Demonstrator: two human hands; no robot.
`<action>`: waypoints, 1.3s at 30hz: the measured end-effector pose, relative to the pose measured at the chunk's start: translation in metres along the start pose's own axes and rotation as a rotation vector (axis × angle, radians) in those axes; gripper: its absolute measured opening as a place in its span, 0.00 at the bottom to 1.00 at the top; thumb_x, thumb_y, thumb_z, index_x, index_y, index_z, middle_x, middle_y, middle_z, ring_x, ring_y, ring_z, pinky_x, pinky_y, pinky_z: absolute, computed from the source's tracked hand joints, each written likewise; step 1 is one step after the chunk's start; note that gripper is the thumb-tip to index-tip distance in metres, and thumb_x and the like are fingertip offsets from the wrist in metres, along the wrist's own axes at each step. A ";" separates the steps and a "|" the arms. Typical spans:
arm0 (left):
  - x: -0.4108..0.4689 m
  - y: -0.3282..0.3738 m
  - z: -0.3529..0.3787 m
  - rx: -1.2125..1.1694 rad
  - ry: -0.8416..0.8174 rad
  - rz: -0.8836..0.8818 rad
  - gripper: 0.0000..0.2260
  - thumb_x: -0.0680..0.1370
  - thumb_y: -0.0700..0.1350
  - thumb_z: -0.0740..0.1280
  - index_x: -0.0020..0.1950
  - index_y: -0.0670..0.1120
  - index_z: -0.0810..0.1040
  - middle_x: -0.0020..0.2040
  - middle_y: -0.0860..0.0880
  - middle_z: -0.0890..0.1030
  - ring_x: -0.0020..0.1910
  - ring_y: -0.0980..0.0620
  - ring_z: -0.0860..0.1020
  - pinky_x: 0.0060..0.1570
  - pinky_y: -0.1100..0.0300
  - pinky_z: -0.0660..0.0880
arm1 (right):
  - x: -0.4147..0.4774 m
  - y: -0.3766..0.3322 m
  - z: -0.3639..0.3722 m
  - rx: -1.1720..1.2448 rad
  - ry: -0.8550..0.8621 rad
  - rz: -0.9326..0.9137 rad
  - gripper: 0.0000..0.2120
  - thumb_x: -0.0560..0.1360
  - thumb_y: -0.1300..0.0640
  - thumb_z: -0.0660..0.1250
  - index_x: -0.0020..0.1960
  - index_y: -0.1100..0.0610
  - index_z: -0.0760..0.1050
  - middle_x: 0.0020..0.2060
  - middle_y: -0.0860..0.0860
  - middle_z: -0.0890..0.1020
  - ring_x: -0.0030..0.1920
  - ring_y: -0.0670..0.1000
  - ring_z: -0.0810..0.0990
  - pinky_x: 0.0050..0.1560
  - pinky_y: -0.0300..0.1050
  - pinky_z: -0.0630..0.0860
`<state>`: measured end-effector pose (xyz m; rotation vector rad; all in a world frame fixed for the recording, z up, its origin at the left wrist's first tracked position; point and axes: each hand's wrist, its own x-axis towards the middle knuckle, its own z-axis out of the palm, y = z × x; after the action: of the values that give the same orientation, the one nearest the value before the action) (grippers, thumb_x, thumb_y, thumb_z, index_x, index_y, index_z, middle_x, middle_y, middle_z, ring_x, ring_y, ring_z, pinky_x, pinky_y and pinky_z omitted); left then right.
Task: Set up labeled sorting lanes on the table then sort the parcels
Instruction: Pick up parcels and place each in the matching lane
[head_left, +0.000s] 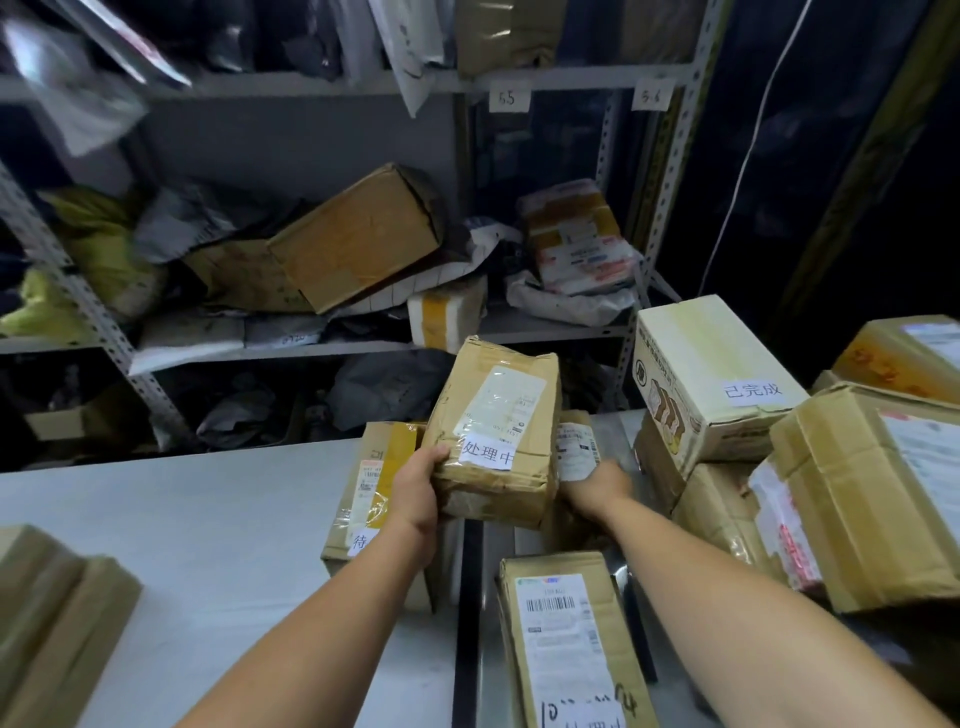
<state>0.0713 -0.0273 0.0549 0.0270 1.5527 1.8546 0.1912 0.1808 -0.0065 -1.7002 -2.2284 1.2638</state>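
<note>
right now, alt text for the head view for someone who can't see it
A person's left hand grips a taped brown parcel labelled 处理中 above a grey table, while the right hand reaches a smaller parcel behind it. More boxes crowd the right, one white box labelled 已完成.

Ahead of you stands a grey metal shelving rack (670, 171) with perforated uprights. Its middle shelf holds a tilted brown carton (358, 239), yellow bags (98, 249) at your left and a taped packet (576, 239) with a printed label at your right. A paper tag (510, 97) marked 55 hangs from the upper shelf edge. A white cable (746, 156) runs down the dark wall beside the rack.
</note>
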 end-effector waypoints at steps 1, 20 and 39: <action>-0.002 0.003 0.001 0.004 -0.008 0.000 0.12 0.78 0.51 0.63 0.51 0.45 0.82 0.45 0.44 0.86 0.42 0.45 0.83 0.40 0.55 0.78 | -0.005 -0.008 -0.005 0.036 0.025 -0.012 0.43 0.62 0.32 0.71 0.67 0.58 0.72 0.55 0.57 0.83 0.52 0.59 0.83 0.52 0.51 0.82; -0.088 0.127 -0.104 -0.076 0.064 0.251 0.26 0.63 0.58 0.69 0.57 0.46 0.82 0.55 0.40 0.85 0.48 0.40 0.82 0.52 0.43 0.78 | -0.131 -0.154 0.057 0.106 0.027 -0.211 0.42 0.66 0.28 0.70 0.68 0.57 0.73 0.63 0.58 0.81 0.60 0.63 0.81 0.58 0.53 0.79; -0.104 0.132 -0.145 -0.140 0.069 0.261 0.24 0.67 0.57 0.66 0.59 0.47 0.80 0.53 0.40 0.85 0.56 0.36 0.82 0.54 0.40 0.79 | -0.147 -0.188 0.115 0.519 -0.201 -0.019 0.16 0.82 0.55 0.62 0.63 0.65 0.78 0.51 0.58 0.82 0.48 0.58 0.81 0.43 0.45 0.77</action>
<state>0.0202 -0.2094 0.1713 0.1073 1.5201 2.1859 0.0452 -0.0150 0.0961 -1.4002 -1.7673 1.8703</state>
